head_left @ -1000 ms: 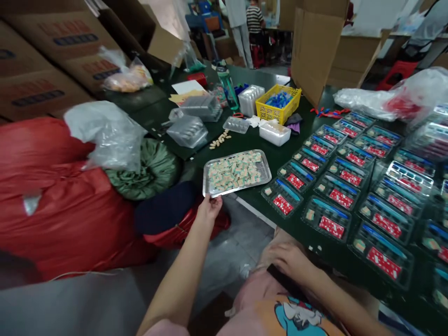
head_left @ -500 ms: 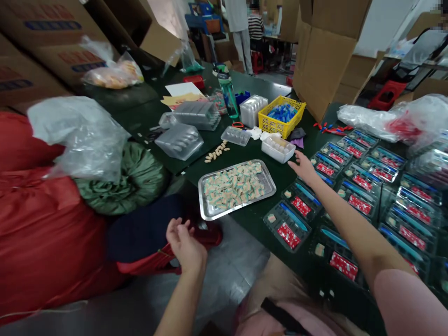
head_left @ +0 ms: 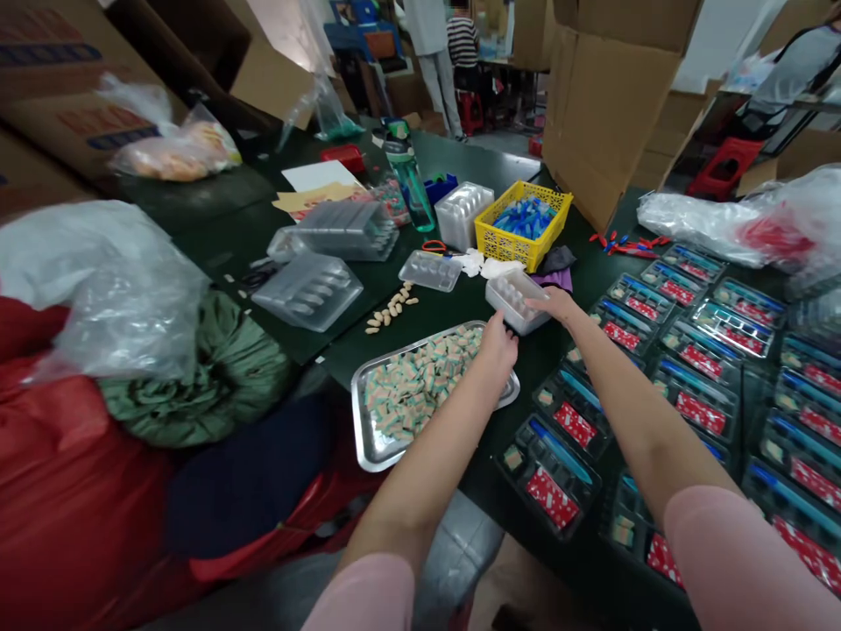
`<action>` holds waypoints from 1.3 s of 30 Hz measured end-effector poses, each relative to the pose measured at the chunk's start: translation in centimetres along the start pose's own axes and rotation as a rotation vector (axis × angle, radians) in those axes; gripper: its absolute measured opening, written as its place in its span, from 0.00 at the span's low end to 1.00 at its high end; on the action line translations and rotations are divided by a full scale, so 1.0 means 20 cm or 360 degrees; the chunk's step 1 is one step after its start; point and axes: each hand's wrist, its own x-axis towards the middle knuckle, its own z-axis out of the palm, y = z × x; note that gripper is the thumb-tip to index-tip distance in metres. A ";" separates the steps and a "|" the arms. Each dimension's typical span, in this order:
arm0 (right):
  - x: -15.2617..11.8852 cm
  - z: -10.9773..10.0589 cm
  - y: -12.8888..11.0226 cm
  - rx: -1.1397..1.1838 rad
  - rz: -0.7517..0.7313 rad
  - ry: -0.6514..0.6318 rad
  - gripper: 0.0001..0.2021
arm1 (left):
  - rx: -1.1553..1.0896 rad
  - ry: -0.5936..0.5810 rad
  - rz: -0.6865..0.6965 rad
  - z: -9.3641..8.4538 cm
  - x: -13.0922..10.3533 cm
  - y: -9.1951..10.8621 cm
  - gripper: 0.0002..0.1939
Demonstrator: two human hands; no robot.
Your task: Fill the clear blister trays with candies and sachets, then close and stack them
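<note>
Both my hands are at a stack of clear plastic trays point(head_left: 514, 294) on the dark green table. My right hand point(head_left: 558, 304) has its fingers closed over the right rim. My left hand point(head_left: 503, 340) pinches the near left corner, its fingertips partly hidden. Under my left forearm lies a metal tray point(head_left: 363, 429) of small beige-and-green blocks point(head_left: 413, 386), partly covered by the arm. Filled plastic trays point(head_left: 548, 473), each with a blue pen-like item and a red dotted packet, lie in rows near my right arm.
Behind the stack stand a yellow basket point(head_left: 526, 219) of blue pieces and a green bottle point(head_left: 411, 184). More clear trays point(head_left: 308, 289) and loose beige pieces point(head_left: 392, 308) lie to the left. A tall carton point(head_left: 604, 114) stands at the back; red sacks point(head_left: 79, 499) sit at left.
My left hand has moved from beside the table, up and right across the metal tray, to the stack of clear trays. My right hand has come onto the stack's right side.
</note>
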 end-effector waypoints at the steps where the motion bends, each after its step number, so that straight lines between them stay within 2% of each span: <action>1: -0.01 0.00 0.01 0.0061 0.0025 -0.0021 0.25 | -0.0003 0.0020 0.0006 0.07 0.06 -0.01 0.14; 3: -0.04 0.00 0.02 0.0148 0.0091 -0.0034 0.29 | 0.0001 0.0043 0.0025 0.15 0.14 -0.02 0.12; 5: -0.07 0.00 0.02 0.0234 0.0124 -0.0027 0.30 | 0.0011 0.0050 0.0018 0.17 0.18 -0.01 0.11; 7: -0.10 0.00 0.01 0.0366 0.0143 -0.0037 0.29 | 0.0027 0.0048 -0.0001 0.15 0.17 0.00 0.11; 10: -0.21 -0.05 -0.01 0.0578 0.0096 -0.0029 0.28 | 0.0036 0.0035 0.0019 0.06 0.08 0.04 0.12; 12: -0.33 -0.09 -0.04 0.0783 0.0018 -0.0057 0.29 | 0.0037 -0.0066 0.0144 -0.02 -0.02 0.05 0.10; 14: -0.51 -0.13 -0.09 0.1021 -0.0091 -0.0137 0.32 | 0.0066 -0.0280 0.0418 -0.10 -0.16 0.05 0.06; 16: -0.73 -0.16 -0.13 0.1185 -0.0225 -0.0193 0.37 | 0.0094 -0.0504 0.0695 -0.18 -0.32 0.03 0.09; 17: -0.84 -0.16 -0.14 0.1220 -0.0285 -0.0181 0.39 | 0.0100 -0.0585 0.0762 -0.23 -0.40 0.01 0.11; 19: -1.08 -0.15 -0.14 0.1218 -0.0359 -0.0066 0.41 | 0.0128 -0.0679 0.0746 -0.32 -0.56 -0.04 0.14; 22: -1.37 -0.11 -0.08 0.1183 -0.0326 0.0075 0.43 | 0.0196 -0.0654 0.0768 -0.47 -0.76 -0.18 0.17; 25: -1.59 -0.09 -0.02 0.1139 -0.0259 0.0077 0.47 | 0.0281 -0.0619 0.1036 -0.61 -0.90 -0.33 0.27; 27: -1.71 -0.09 -0.02 0.1041 -0.0252 0.0172 0.47 | 0.0445 -0.0629 0.1195 -0.68 -0.97 -0.40 0.35; 29: -1.83 -0.11 -0.05 0.0850 -0.0329 0.0329 0.45 | 0.0558 -0.0676 0.1140 -0.73 -1.02 -0.45 0.40; 32: -2.01 -0.12 -0.12 0.0561 -0.0537 0.0412 0.39 | 0.0432 -0.0763 0.0808 -0.80 -1.06 -0.47 0.39; 34: -2.12 -0.12 -0.16 0.0541 -0.0641 0.0316 0.32 | 0.0294 -0.0757 0.0647 -0.87 -1.06 -0.48 0.34; 36: -2.18 -0.11 -0.16 0.0657 -0.0613 0.0178 0.26 | 0.0216 -0.0741 0.0497 -0.97 -1.04 -0.49 0.30; 39: -2.21 -0.09 -0.13 0.0943 -0.0258 -0.0127 0.19 | 0.0198 -0.0744 0.0190 -1.15 -1.00 -0.53 0.28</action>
